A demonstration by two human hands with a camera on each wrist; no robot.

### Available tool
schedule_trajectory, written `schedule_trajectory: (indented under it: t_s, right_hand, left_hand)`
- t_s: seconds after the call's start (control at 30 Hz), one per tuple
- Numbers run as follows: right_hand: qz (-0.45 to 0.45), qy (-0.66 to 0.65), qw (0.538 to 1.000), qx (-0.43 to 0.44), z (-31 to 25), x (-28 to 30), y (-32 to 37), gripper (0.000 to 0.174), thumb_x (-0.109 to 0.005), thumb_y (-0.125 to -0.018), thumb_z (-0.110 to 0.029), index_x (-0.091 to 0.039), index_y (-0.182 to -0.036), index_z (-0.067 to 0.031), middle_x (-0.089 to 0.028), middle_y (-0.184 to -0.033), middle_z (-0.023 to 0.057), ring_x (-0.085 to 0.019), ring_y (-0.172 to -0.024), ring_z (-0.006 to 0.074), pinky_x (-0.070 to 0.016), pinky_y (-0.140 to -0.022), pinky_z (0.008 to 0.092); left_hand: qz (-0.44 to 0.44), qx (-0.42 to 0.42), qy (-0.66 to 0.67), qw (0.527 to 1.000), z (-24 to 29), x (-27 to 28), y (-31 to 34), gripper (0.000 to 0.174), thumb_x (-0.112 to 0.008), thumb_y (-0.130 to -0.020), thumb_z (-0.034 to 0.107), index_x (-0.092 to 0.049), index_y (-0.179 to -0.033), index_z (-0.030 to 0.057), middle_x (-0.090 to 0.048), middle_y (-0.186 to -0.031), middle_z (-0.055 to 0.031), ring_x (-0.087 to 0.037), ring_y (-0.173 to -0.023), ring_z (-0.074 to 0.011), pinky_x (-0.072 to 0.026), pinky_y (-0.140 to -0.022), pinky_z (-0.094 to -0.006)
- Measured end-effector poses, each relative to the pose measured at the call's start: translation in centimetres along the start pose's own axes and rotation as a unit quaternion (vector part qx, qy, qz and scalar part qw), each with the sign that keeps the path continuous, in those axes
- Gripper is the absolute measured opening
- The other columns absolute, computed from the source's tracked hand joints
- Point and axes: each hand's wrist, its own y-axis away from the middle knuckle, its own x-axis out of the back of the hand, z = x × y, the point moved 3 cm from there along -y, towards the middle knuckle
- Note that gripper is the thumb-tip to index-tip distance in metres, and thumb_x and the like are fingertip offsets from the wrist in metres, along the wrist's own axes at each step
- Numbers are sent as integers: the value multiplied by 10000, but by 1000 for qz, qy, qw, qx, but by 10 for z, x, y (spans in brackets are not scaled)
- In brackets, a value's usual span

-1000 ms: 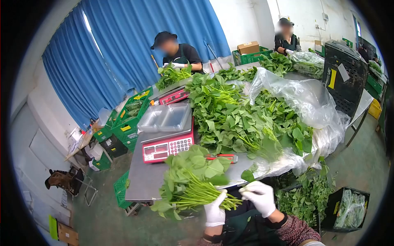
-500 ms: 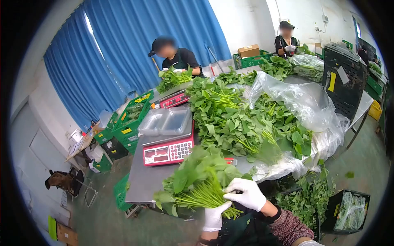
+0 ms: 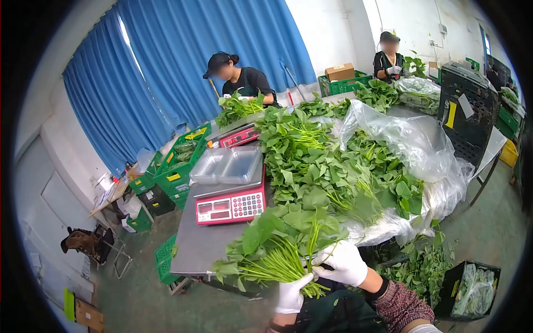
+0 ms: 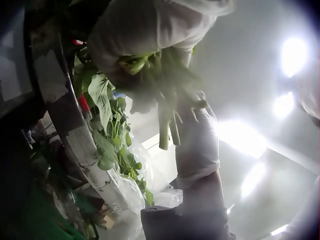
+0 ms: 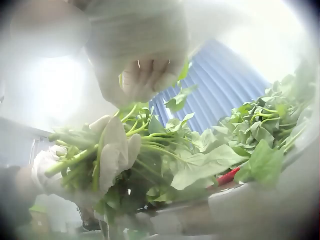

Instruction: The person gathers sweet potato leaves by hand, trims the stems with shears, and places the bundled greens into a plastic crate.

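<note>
My gloved left hand (image 3: 291,294) grips a thick bunch of leafy green stems (image 3: 272,258) near the cut ends, leaves pointing away over the table's front edge. My gloved right hand (image 3: 344,263) is beside it, thumb and fingers pinching a leafy stem (image 3: 312,238) that stands up at the bunch's right side. In the left wrist view the cut stem ends (image 4: 164,130) stick out below the left hand. Curled fingers (image 5: 150,77) of the right hand show above the bunch in the right wrist view.
A red scale (image 3: 230,206) bearing clear plastic trays (image 3: 226,165) stands on the metal table (image 3: 205,241). A large heap of leafy greens (image 3: 311,161) covers the middle, with plastic sheeting (image 3: 408,139) right. Black crate (image 3: 466,291) at lower right. Two people work across the table.
My right hand has moved left from beside the bunch onto its stems, where a stem now stands upright at its fingers. My left hand keeps its grip. A red-handled tool is now covered by leaves.
</note>
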Motion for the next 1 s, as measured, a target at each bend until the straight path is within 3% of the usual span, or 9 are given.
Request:
schedule_trajectory:
  t_s: [0.3,0.33,0.37,0.43,0.47,0.5,0.6,0.63,1.0]
  right_hand:
    - [145,118,982,11,1,47,16,119,-623,-704,-91,-530,-690,-165,-397,-551,-33,-393,-464,146,-326,-500,241]
    - [422,14,903,-82,4,76,21,78,-521,-809,-112,-522,-732,-122,-420,-619,-6,-404,-536,128,-346,-539,248]
    - [655,-88,731,-167,11,89,39,177,-420,-915,-134,-513,-774,-79,-443,-686,21,-415,-608,110,-367,-577,255]
    - [581,-297,737,-177,23,79,46,211,-402,-912,-161,-551,-792,-73,-506,-738,28,-462,-650,125,-404,-624,264]
    - [375,-252,846,-282,15,65,44,181,-512,-864,-119,-615,-989,-36,-560,-886,43,-547,-807,135,-428,-752,259]
    - [176,-87,961,-194,21,46,38,228,-628,-797,-125,-637,-1015,-59,-544,-841,46,-548,-755,129,-446,-696,246]
    - [-87,-296,928,-207,23,-14,34,336,-687,-772,-138,-613,-1089,-56,-523,-931,43,-555,-792,121,-450,-721,241]
    - [-106,-415,874,-229,23,-21,32,258,-685,-777,-135,-630,-1009,-36,-518,-898,37,-545,-740,122,-447,-696,244]
    - [58,-233,958,-158,14,-28,30,156,-706,-697,-182,-647,-784,-66,-523,-717,59,-540,-646,195,-421,-581,290]
  left_hand:
    - [11,63,31,997,-4,3,-5,364,-609,-756,-107,-500,-1089,-8,-618,-880,-129,-637,-759,-225,-531,-708,-343]
    - [9,48,18,999,-3,5,-6,309,-597,-770,-87,-521,-1059,-7,-620,-849,-125,-635,-748,-225,-536,-706,-354]
    - [6,35,6,999,-3,5,-6,256,-584,-784,-68,-542,-1029,-6,-621,-818,-121,-633,-738,-225,-541,-704,-365]
    - [4,37,-7,999,-3,1,-5,249,-583,-786,-65,-540,-1026,-15,-621,-827,-115,-634,-743,-223,-543,-699,-361]
    - [-7,43,-9,999,-4,-3,-5,258,-584,-783,-65,-539,-1033,-16,-623,-829,-116,-633,-740,-222,-543,-697,-358]
    - [-19,50,-11,999,-4,-7,-4,267,-584,-780,-66,-539,-1039,-17,-624,-831,-117,-633,-737,-221,-542,-695,-356]
    - [-25,39,-15,999,-4,-14,-1,313,-593,-768,-70,-535,-1071,-17,-627,-860,-119,-632,-729,-226,-541,-691,-344]
    - [-27,37,-16,999,-1,-14,-1,313,-593,-768,-70,-535,-1071,-17,-627,-860,-119,-632,-729,-226,-541,-691,-344]
    - [77,-54,-17,995,-10,7,-10,422,-647,-693,-122,-543,-1088,-15,-592,-994,-87,-586,-884,-172,-487,-785,-296]
